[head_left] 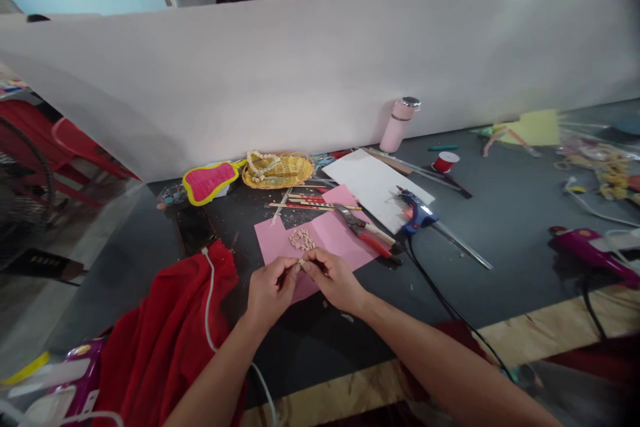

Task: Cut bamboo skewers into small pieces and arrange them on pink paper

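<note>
My left hand (273,285) and my right hand (337,280) meet over the near edge of a pink paper sheet (343,233). Thumbs and fingertips of both pinch a small pale piece (301,263), mostly covered by the fingers. Just beyond them, a loose pile of short, pale stick-like pieces (301,239) lies on the paper. Pliers (363,230) with red handles rest across the paper's right part. Several thin sticks (315,203) with printed ends lie behind it, among small scraps.
A blue glue gun (417,213) with a black cord lies to the right, near a white board (373,183). Behind stand a wicker basket (290,171), a pink bottle (399,125) and a red spool (445,161). Red cloth (170,307) and a phone (195,230) are left.
</note>
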A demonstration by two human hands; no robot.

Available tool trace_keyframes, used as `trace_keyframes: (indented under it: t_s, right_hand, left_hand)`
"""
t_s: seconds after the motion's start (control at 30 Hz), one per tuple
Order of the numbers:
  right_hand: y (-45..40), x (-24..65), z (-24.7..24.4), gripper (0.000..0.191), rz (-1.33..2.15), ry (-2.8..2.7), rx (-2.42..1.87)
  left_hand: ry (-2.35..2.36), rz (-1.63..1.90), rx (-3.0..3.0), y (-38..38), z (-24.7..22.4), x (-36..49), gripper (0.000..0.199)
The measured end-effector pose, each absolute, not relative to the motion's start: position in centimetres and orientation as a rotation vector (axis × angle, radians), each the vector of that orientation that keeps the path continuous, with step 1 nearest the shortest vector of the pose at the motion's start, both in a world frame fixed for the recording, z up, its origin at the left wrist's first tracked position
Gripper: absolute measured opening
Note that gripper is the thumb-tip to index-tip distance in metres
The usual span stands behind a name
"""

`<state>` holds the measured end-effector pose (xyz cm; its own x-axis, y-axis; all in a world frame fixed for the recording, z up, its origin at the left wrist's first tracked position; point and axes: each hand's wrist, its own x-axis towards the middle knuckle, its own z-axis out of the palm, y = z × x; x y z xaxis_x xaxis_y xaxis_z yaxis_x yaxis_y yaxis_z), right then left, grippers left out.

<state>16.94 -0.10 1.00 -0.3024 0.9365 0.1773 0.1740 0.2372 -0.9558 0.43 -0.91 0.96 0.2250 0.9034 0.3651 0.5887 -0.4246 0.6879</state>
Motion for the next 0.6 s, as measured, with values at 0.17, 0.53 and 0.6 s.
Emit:
trace_keyframes:
  t_s: [0.17, 0.53, 0.6]
  right_hand:
    - [-0.01, 16.96, 0.94, 0.015, 1.123, -1.676, -1.054]
    - [0.05, 16.96, 0.44, 0.015, 1.145, -1.663, -1.066]
    - [0.08, 16.94, 0.41, 0.015, 1.145, -1.658, -1.07]
  left_hand:
    - [1.414, 1.025, 2.093, -0.98, 0.88, 0.41, 0.014]
    - [1.497, 1.014, 2.015, -1.01, 0.66, 0.53, 0.013]
    - [1.507, 1.015, 2.009, -1.0, 0.66, 0.55, 0.013]
